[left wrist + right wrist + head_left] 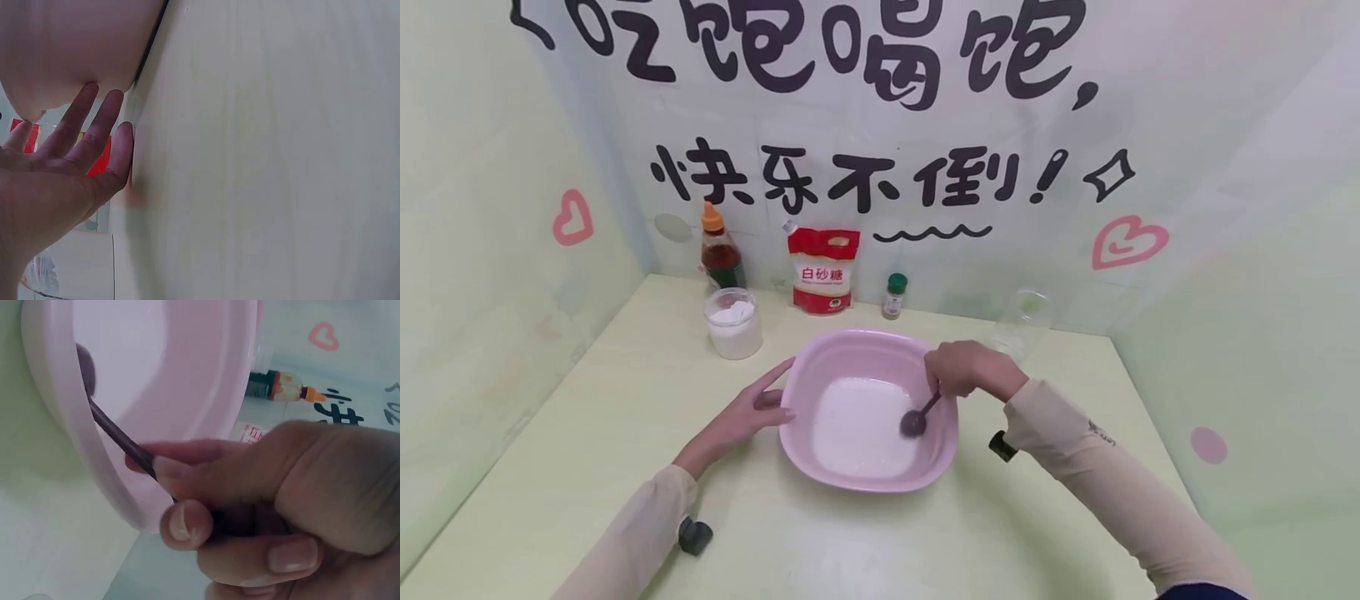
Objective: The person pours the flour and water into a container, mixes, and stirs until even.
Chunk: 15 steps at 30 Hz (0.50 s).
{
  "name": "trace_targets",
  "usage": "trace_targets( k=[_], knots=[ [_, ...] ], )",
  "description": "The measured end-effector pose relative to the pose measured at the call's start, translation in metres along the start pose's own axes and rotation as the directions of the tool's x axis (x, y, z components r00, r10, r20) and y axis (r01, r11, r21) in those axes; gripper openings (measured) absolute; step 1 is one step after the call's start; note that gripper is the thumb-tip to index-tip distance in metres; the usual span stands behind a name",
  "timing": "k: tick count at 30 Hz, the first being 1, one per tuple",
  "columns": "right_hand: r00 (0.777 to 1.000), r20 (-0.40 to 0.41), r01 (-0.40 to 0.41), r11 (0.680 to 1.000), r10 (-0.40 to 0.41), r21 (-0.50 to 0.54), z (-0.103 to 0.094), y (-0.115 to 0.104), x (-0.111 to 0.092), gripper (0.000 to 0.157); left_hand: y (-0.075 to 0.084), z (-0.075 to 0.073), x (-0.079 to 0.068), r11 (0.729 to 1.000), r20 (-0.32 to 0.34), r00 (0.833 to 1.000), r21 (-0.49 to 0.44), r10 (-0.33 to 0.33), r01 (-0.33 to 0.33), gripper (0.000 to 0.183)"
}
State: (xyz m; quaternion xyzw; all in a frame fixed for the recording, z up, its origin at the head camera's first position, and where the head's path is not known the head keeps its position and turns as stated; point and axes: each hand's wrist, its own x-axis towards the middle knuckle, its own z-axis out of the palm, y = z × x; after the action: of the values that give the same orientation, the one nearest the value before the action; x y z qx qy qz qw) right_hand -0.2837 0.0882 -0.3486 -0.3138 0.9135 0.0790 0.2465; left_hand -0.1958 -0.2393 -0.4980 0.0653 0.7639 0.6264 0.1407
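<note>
A pink square-cornered basin (pixel 865 483) stands in the middle of the table, its bottom whitish and glossy; I cannot tell what lies in it. My left hand (pixel 747 417) is at its left side, with the thumb at the rim. The left wrist view shows that hand's fingers (pixel 84 122) spread and fairly straight against the basin's outer wall. Over the right rim, my right hand (pixel 962 368) grips a dark measuring spoon by its handle (pixel 122 437). The spoon's round scoop (pixel 913 423) is inside the basin, low near the right wall.
Behind the basin stand a tub of white powder (pixel 734 332), an orange-capped sauce bottle (pixel 722 254), a red sugar bag (pixel 822 275) and a small green-capped jar (pixel 895 298). A clear container (pixel 1018 325) is at the back right. Walls border the table.
</note>
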Motion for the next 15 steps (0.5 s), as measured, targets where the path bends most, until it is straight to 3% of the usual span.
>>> trace_targets(
  k=[4,7,10,15],
  knots=[
    [0.986,-0.165,-0.013,0.996,-0.002,-0.086,-0.002,0.004,0.015,0.023,-0.001,-0.001,0.0,1.0,0.004,1.0,-0.009,0.007,-0.007,0.082],
    [0.969,-0.244,0.012,0.998,-0.029,-0.069,0.001,0.003,0.029,0.023,0.0,-0.001,0.0,1.0,0.011,1.0,-0.016,0.016,-0.016,0.081],
    [0.958,-0.276,0.072,0.997,-0.073,-0.015,0.006,-0.001,0.043,0.024,0.0,0.0,0.0,1.0,0.013,1.0,-0.021,0.022,-0.021,0.08],
    [0.952,-0.252,0.202,0.976,-0.176,0.081,0.014,-0.02,0.06,0.027,0.0,0.0,-0.002,0.999,0.008,1.0,-0.022,0.028,-0.028,0.082]
  ],
)
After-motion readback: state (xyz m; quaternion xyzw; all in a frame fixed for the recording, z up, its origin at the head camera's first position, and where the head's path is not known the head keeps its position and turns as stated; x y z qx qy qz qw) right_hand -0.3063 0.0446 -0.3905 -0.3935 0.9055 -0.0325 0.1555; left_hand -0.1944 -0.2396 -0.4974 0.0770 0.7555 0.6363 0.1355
